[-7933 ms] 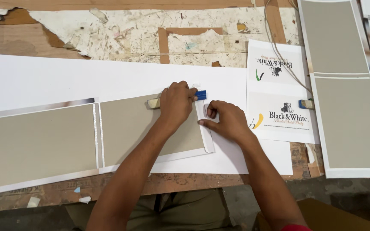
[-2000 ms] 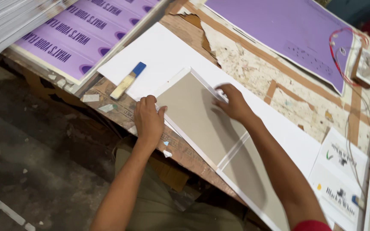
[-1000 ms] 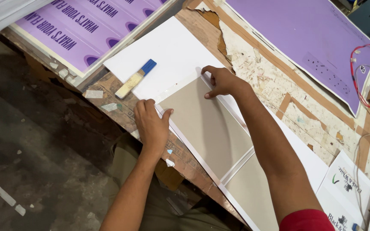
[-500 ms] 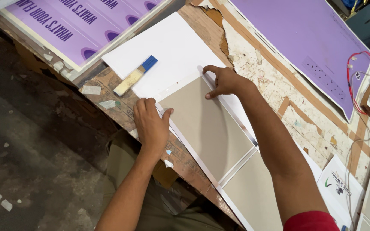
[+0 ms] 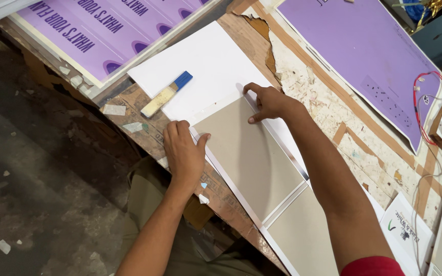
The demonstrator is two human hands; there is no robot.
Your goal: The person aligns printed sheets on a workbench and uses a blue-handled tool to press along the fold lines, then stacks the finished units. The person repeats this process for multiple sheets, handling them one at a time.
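Board, grey (image 5: 249, 153), lies between the hands: left hand (image 5: 183, 153) pressed flat, right hand (image 5: 268, 101) pressing fingertips on corners.

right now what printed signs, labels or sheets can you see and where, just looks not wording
Purple printed sheet: top left, long, pale border, white lettering.
Plain purple sheet: top right, large.
White printed card: lower right, small logo.
Beige panel: centre, white edges, under left hand and right hand.
No screens.

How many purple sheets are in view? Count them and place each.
2. One purple printed sheet lies at the upper left, beyond the left hand; one plain purple sheet at the upper right. Others may lie off-frame.
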